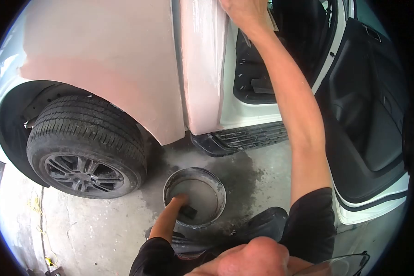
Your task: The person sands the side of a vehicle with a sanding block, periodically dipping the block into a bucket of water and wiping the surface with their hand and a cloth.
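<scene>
My left hand [181, 200] reaches down into a round bucket [221, 188] of cloudy grey water. Its fingers are closed on a dark rectangular sanding pad [188, 212], held low in the bucket. At the top edge of the view, my right hand [248, 16] is against the edge of the car's door pillar [204, 69], beside the open doorway. The fingertips are cut off by the frame, so their grip is hidden. The pillar and the rear side panel [110, 50] show patchy pinkish and grey, with whitish wet streaks high on the pillar.
A rear wheel [85, 147] stands left of the bucket. A black side step [244, 138] runs below the doorway. The open car door [368, 115] stands at the right. The concrete floor [106, 225] has dark wet patches around the bucket. A yellow cord [41, 230] lies at left.
</scene>
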Tool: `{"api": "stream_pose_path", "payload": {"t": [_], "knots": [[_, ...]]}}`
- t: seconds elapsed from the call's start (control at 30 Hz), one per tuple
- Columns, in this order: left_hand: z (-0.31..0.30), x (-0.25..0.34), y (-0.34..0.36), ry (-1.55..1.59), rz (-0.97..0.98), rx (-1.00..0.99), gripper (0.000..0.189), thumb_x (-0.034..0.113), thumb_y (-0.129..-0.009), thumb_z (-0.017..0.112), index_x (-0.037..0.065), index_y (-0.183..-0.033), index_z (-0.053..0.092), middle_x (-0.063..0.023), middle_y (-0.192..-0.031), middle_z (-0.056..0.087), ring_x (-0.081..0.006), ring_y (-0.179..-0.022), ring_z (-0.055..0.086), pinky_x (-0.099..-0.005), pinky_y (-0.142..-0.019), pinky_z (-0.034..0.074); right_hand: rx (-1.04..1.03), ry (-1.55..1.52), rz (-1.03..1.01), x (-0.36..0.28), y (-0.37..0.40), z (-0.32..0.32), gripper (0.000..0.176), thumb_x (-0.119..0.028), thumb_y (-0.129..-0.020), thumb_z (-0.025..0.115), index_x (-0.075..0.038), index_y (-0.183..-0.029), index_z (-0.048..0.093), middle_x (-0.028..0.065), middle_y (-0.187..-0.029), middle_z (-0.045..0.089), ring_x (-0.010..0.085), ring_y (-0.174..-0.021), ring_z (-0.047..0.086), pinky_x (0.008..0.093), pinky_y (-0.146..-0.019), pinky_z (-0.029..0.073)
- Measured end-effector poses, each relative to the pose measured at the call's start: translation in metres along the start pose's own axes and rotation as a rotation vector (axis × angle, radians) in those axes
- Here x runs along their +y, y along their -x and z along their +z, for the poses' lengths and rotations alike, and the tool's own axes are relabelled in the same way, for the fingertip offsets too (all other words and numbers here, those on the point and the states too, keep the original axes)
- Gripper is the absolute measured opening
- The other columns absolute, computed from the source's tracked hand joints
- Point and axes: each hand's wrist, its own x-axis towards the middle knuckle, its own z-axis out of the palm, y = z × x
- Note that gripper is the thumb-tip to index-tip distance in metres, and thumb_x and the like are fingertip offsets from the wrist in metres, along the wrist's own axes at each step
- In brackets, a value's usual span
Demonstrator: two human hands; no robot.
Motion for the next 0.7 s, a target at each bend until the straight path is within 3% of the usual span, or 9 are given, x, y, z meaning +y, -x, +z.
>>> {"api": "stream_pose_path", "payload": {"t": [0.1,0.13,0.2,0.33,0.4,0.47,0.57,0.67,0.7], "knots": [[0.009,-0.008,-0.018,-0.005,-0.004,-0.009,0.043,0.033,-0.088,0.063,0.004,-0.118,0.073,-0.0227,-0.126,0.067,-0.0376,-0.118,0.065,-0.0475,-0.103,0.050,-0.166,0.042,-0.113,0.026,0.070,0.020,0.055,-0.038,-0.087,0.073,-0.034,-0.140,0.060,0.0279,-0.141,0.044,0.0453,-0.115,0.051,0.0537,-0.086,0.045],[0.007,-0.007,-0.013,0.005,-0.022,0.011,0.044,0.033,-0.088,0.063,0.004,-0.118,0.072,-0.0228,-0.126,0.067,-0.0376,-0.118,0.065,-0.0475,-0.104,0.050,-0.072,0.193,-0.204,0.012,0.123,0.011,0.056,-0.037,-0.086,0.075,-0.035,-0.141,0.060,0.0288,-0.141,0.044,0.0463,-0.117,0.050,0.0535,-0.088,0.045],[0.012,-0.001,-0.008,0.041,-0.028,0.033,0.045,0.035,-0.087,0.063,0.004,-0.119,0.072,-0.0228,-0.127,0.067,-0.0373,-0.118,0.065,-0.0475,-0.104,0.050,-0.141,-0.045,-0.243,0.018,0.212,0.005,0.068,-0.034,-0.084,0.079,-0.038,-0.147,0.054,0.0279,-0.141,0.043,0.0460,-0.119,0.049,0.0532,-0.090,0.045],[0.055,-0.026,-0.054,0.053,0.010,-0.012,0.047,0.035,-0.086,0.063,0.004,-0.121,0.071,-0.0227,-0.129,0.066,-0.0368,-0.119,0.065,-0.0478,-0.105,0.049,-0.139,0.034,-0.236,0.024,0.138,0.001,0.071,-0.033,-0.083,0.079,-0.039,-0.148,0.052,0.0249,-0.140,0.042,0.0441,-0.118,0.048,0.0513,-0.088,0.045],[0.049,-0.027,-0.058,0.034,0.025,-0.054,0.047,0.034,-0.086,0.063,0.004,-0.121,0.071,-0.0224,-0.130,0.066,-0.0366,-0.120,0.065,-0.0478,-0.105,0.049,-0.053,0.060,-0.104,0.026,0.048,0.009,0.050,-0.038,-0.088,0.072,-0.029,-0.136,0.063,0.0219,-0.138,0.045,0.0432,-0.110,0.052,0.0513,-0.080,0.045],[0.010,-0.013,-0.024,0.001,0.025,-0.063,0.046,0.033,-0.086,0.063,0.005,-0.121,0.072,-0.0216,-0.130,0.066,-0.0365,-0.120,0.064,-0.0478,-0.105,0.049,-0.002,-0.064,0.051,0.009,-0.018,-0.003,0.053,-0.022,-0.093,0.068,-0.010,-0.143,0.057,0.0244,-0.130,0.047,0.0419,-0.114,0.052,0.0513,-0.097,0.047],[0.030,-0.027,-0.039,0.049,0.009,0.054,0.041,0.035,-0.087,0.061,0.003,-0.110,0.075,-0.0231,-0.124,0.068,-0.0389,-0.114,0.066,-0.0479,-0.101,0.051,-0.085,0.031,-0.048,0.029,0.032,0.020,0.053,-0.037,-0.088,0.073,-0.026,-0.138,0.061,0.0262,-0.140,0.045,0.0464,-0.115,0.050,0.0524,-0.082,0.045],[0.009,-0.006,-0.012,0.043,-0.020,0.027,0.043,0.035,-0.087,0.061,0.004,-0.113,0.074,-0.0223,-0.125,0.068,-0.0378,-0.118,0.065,-0.0466,-0.103,0.049,-0.059,-0.028,-0.173,0.011,0.163,0.014,0.061,-0.036,-0.088,0.072,-0.034,-0.146,0.054,0.0293,-0.138,0.042,0.0471,-0.114,0.048,0.0543,-0.087,0.043],[0.010,-0.005,-0.015,0.006,0.013,0.014,0.043,0.036,-0.087,0.062,0.003,-0.113,0.074,-0.0224,-0.125,0.068,-0.0376,-0.117,0.065,-0.0466,-0.103,0.050,-0.079,-0.004,-0.182,0.014,0.156,0.008,0.062,-0.036,-0.088,0.072,-0.035,-0.147,0.054,0.0288,-0.139,0.042,0.0466,-0.114,0.048,0.0544,-0.087,0.043]]}}
